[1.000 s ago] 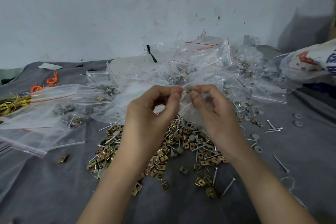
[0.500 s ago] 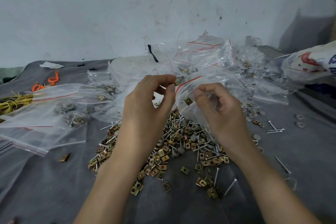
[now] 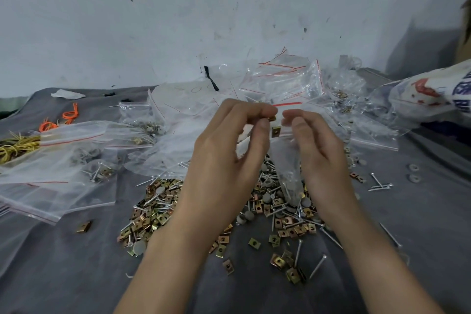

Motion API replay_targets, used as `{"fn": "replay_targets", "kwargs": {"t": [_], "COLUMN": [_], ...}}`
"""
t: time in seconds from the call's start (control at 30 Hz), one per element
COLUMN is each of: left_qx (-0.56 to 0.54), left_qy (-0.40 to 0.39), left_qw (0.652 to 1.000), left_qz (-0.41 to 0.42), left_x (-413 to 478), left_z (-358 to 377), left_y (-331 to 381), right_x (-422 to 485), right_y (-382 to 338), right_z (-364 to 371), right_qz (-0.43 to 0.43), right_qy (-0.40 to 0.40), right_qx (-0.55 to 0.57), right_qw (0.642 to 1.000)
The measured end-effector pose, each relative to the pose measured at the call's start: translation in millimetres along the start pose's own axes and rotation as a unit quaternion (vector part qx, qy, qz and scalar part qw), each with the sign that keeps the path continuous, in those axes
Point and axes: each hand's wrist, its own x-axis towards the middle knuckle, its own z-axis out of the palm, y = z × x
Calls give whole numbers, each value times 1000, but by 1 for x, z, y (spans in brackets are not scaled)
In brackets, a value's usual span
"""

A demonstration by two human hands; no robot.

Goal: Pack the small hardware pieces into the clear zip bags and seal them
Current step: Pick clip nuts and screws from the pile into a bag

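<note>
From the head view, the step in hand looks like filling: a clear zip bag [image 3: 288, 160] is held up in the air over the middle of the worktop [image 3: 76, 275], just above the big pile of hardware pieces [image 3: 163, 211]. The left hand [image 3: 226, 160] has its grip pinched on a small brass piece [image 3: 272, 118] right at the bag's mouth. The right hand [image 3: 321, 155] has its grip pinched on the top edge of the bag and seems to hold the mouth apart. A square brass nut [image 3: 276, 131] shows a little lower, and it looks to be inside the bag. I cannot tell if the nails seen through the bag's bottom are in it or in the pile behind it. The bag hangs with its mouth up and its bottom down toward the pile, so its long side runs up and down, leaning a bit. Its red zip strip [image 3: 286, 104] runs side to side at the top, toward the back edge of the worktop. I think the next move is to let the brass piece drop in. Then both grips must press the two lips of the strip together and slide along it. The plastic is thin and floppy, so the mouth could fold shut, and a piece could slip out if the bag tips.
</note>
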Motion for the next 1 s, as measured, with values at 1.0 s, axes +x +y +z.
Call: {"fn": "replay_targets", "kwargs": {"t": [1.0], "left_qx": [-122], "left_qy": [35], "left_qw": [987], "left_qz": [-98], "left_x": [26], "left_z": [-4], "left_y": [-4], "right_x": [-4], "right_y": [5], "right_z": [-9], "right_qz": [8], "right_qy": [-68], "right_qx": [-101], "right_qw": [993]}}
